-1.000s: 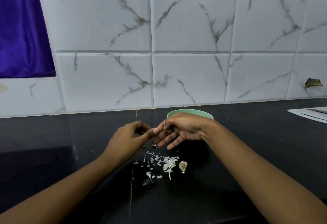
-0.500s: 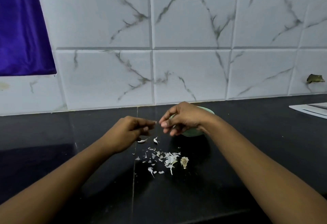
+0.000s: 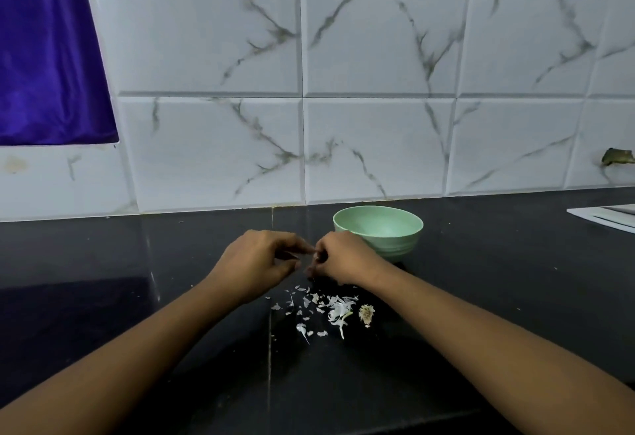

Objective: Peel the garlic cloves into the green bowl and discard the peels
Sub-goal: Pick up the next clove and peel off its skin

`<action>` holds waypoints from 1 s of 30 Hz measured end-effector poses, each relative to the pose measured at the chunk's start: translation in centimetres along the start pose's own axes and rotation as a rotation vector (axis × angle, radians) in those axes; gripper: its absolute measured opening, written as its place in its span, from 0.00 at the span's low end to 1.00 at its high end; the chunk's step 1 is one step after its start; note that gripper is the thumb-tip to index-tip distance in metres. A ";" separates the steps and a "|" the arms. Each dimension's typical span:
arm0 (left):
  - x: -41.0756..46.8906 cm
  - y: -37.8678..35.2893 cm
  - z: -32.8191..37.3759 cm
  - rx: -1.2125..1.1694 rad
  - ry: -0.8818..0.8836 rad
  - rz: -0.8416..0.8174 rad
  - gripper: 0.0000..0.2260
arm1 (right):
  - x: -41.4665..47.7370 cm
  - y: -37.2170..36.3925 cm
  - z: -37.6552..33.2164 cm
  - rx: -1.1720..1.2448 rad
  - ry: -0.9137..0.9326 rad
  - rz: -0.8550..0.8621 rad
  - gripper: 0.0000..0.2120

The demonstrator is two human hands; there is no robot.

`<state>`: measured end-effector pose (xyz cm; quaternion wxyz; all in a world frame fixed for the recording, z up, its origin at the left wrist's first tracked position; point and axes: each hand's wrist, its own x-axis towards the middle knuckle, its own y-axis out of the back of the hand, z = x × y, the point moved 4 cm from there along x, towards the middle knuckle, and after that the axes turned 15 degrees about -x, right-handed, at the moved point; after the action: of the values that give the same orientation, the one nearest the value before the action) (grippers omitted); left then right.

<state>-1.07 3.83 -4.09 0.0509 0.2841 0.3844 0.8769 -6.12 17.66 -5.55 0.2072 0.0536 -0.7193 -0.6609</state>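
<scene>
The green bowl (image 3: 378, 228) stands on the black counter near the tiled wall; its inside shows pale green and I see no cloves in the part that shows. My left hand (image 3: 257, 263) and my right hand (image 3: 343, 259) meet fingertip to fingertip just left of the bowl, both with fingers curled. Between the fingertips they pinch something small, most likely a garlic clove, almost wholly hidden by the fingers. A scatter of white garlic peels (image 3: 323, 307) lies on the counter right below the hands, with a dry garlic root stub (image 3: 366, 314) at its right end.
The black counter (image 3: 137, 297) runs wide left and right, with a tile seam down its middle. A white flat object (image 3: 608, 216) lies at the far right edge. Marble-pattern wall tiles stand close behind the bowl. A purple cloth (image 3: 44, 56) hangs at upper left.
My right hand has come off the bowl's front, leaving the bowl fully in sight, and curled in against the left hand's fingertips. Loose peel bits dropped onto the counter.
</scene>
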 end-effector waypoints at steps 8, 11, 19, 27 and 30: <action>0.2 0.4 -1.0 -0.197 0.169 -0.021 0.13 | 0.4 -0.3 0.0 0.030 0.017 0.001 0.03; 0.3 0.6 -1.7 -0.136 0.177 -0.006 0.16 | 0.1 0.1 0.4 0.279 -0.014 -0.068 0.07; 0.2 0.5 -1.0 -0.210 0.139 -0.018 0.08 | -0.3 1.8 1.0 0.599 0.006 -0.076 0.06; 0.1 0.7 -0.1 -0.403 0.103 0.048 0.11 | -0.5 3.0 1.4 0.601 0.024 -0.042 0.05; 0.1 0.3 -0.1 -0.454 0.091 0.003 0.11 | -0.6 3.2 1.5 0.606 0.022 -0.036 0.05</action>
<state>-1.21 3.60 -3.91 0.0949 0.2261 0.1790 0.9528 -5.56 19.67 -2.67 0.1777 0.1331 -0.8803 -0.4193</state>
